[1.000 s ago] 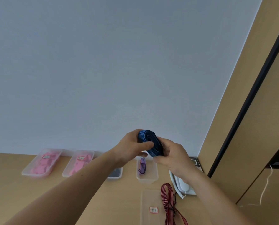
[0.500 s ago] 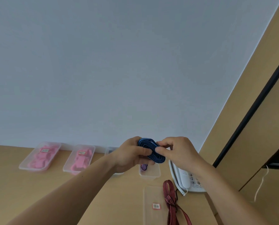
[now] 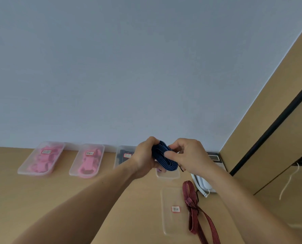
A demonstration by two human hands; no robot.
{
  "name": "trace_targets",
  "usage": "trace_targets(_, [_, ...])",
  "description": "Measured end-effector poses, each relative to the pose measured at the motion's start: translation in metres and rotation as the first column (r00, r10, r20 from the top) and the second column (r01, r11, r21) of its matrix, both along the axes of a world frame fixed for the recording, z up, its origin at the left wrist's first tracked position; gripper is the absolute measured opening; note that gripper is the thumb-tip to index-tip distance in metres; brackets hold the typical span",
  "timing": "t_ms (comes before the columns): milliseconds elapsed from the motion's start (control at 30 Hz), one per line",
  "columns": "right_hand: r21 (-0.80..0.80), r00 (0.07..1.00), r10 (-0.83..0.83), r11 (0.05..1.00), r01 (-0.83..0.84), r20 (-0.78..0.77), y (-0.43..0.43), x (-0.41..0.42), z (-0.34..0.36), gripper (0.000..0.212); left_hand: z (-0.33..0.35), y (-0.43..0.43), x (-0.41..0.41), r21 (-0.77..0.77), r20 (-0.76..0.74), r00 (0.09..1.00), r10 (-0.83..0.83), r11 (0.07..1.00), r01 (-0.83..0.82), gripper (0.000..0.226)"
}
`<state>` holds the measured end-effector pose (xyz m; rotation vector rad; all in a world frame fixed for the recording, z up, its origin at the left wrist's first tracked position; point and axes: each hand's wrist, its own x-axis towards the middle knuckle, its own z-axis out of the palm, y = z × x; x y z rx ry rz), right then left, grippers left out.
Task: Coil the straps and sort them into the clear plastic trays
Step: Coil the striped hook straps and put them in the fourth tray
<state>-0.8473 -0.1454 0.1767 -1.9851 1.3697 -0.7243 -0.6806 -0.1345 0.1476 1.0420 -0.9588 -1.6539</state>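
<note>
A coiled dark blue strap (image 3: pixel 164 158) is held in the air between both hands, above the back row of clear trays. My left hand (image 3: pixel 144 158) grips its left side and my right hand (image 3: pixel 187 155) pinches its right side with thumb and fingers. Right below it lies a clear tray (image 3: pixel 167 175) with something purple in it, mostly hidden. A red striped strap (image 3: pixel 193 206) lies loose on the wooden table, beside a flat clear lid (image 3: pixel 171 208) with a small label.
Along the wall stand two clear trays of pink straps (image 3: pixel 41 158) (image 3: pixel 88 161) and a tray with dark straps (image 3: pixel 123 155). A white telephone (image 3: pixel 202 184) and a calculator (image 3: pixel 215 158) sit at the right. A wooden cabinet (image 3: pixel 278 155) closes the right side.
Both hands have come down with the blue coil toward the back trays. The coil is flatter and more stretched out, and my right thumb now presses on its edge.
</note>
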Motion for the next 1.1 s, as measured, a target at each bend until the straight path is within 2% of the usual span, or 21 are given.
trace_targets(67, [-0.002, 1.0, -0.003, 1.0, 0.003, -0.006, -0.013, -0.004, -0.005, 0.009, -0.005, -0.012, -0.002, -0.007, -0.005, 1.0, -0.003, 1.0, 0.003, 0.041])
trace_targets(200, [0.071, 0.994, -0.017, 0.997, 0.009, 0.107, -0.044, -0.022, -0.017, 0.012, -0.018, -0.035, -0.009, -0.011, -0.037, 0.999, -0.028, 1.0, 0.027, 0.035])
trace_targets(267, [0.081, 0.992, -0.025, 0.997, 0.015, 0.122, -0.062, -0.03, -0.023, 0.014, -0.024, -0.052, -0.018, -0.011, -0.018, 1.0, 0.014, 1.0, -0.014, 0.029])
trace_targets(367, [0.052, 0.999, -0.009, 0.999, 0.007, 0.045, -0.093, -0.043, -0.034, 0.013, -0.036, -0.083, -0.036, 0.028, -0.006, 0.993, 0.116, 0.993, -0.115, 0.025])
trace_targets(467, [0.08, 1.0, 0.019, 0.997, -0.017, -0.024, -0.121, -0.057, -0.052, 0.015, -0.053, -0.105, -0.052, 0.101, 0.0, 0.992, 0.124, 0.987, -0.123, 0.024])
trace_targets(533, [0.092, 0.997, -0.007, 0.996, 0.014, -0.08, -0.134, -0.061, -0.069, 0.014, -0.065, -0.116, -0.061, 0.144, 0.077, 0.988, 0.131, 0.979, -0.141, 0.02])
trace_targets(600, [0.089, 0.988, -0.058, 0.993, 0.072, -0.145, -0.143, -0.059, -0.087, 0.014, -0.077, -0.127, -0.063, 0.152, 0.294, 0.945, 0.146, 0.969, -0.197, 0.017])
trace_targets(633, [0.087, 0.981, -0.083, 0.991, 0.099, -0.176, -0.147, -0.057, -0.096, 0.014, -0.087, -0.132, -0.06, 0.122, 0.475, 0.869, 0.136, 0.968, -0.218, 0.03])
trace_targets(667, [0.087, 0.973, -0.104, 0.988, 0.125, -0.208, -0.15, -0.055, -0.105, 0.015, -0.096, -0.135, -0.054, 0.069, 0.671, 0.734, 0.1, 0.978, -0.197, 0.042])
trace_targets(700, [0.093, 0.963, -0.124, 0.984, 0.15, -0.239, -0.153, -0.053, -0.113, 0.016, -0.104, -0.136, -0.049, 0.02, 0.829, 0.556, 0.051, 0.992, -0.121, 0.051])
trace_targets(733, [0.109, 0.953, -0.141, 0.978, 0.175, -0.267, -0.156, -0.052, -0.122, 0.016, -0.112, -0.136, -0.045, -0.008, 0.921, 0.389, 0.011, 1.0, -0.008, 0.056])
trace_targets(800, [0.134, 0.936, -0.154, 0.97, 0.205, -0.316, -0.16, -0.05, -0.137, 0.018, -0.13, -0.136, -0.039, -0.005, 0.986, 0.16, -0.037, 0.967, 0.255, 0.064])
trace_targets(867, [0.141, 0.92, -0.161, 0.964, 0.224, -0.356, -0.163, -0.046, -0.15, 0.02, -0.145, -0.141, -0.035, 0.046, 0.999, -0.007, -0.048, 0.881, 0.471, 0.069])
trace_targets(933, [0.129, 0.901, -0.194, 0.957, 0.261, -0.387, -0.166, -0.039, -0.16, 0.02, -0.157, -0.147, -0.03, 0.099, 0.991, -0.132, -0.028, 0.813, 0.574, 0.073])
trace_targets(1000, [0.128, 0.891, -0.225, 0.947, 0.296, -0.394, -0.169, -0.031, -0.168, 0.02, -0.166, -0.155, -0.028, 0.108, 0.979, -0.204, 0.024, 0.785, 0.61, 0.078])
trace_targets(1100, [0.133, 0.876, -0.271, 0.928, 0.348, -0.4, -0.176, -0.015, -0.18, 0.021, -0.178, -0.166, -0.029, 0.074, 0.974, -0.213, 0.079, 0.776, 0.626, 0.081])
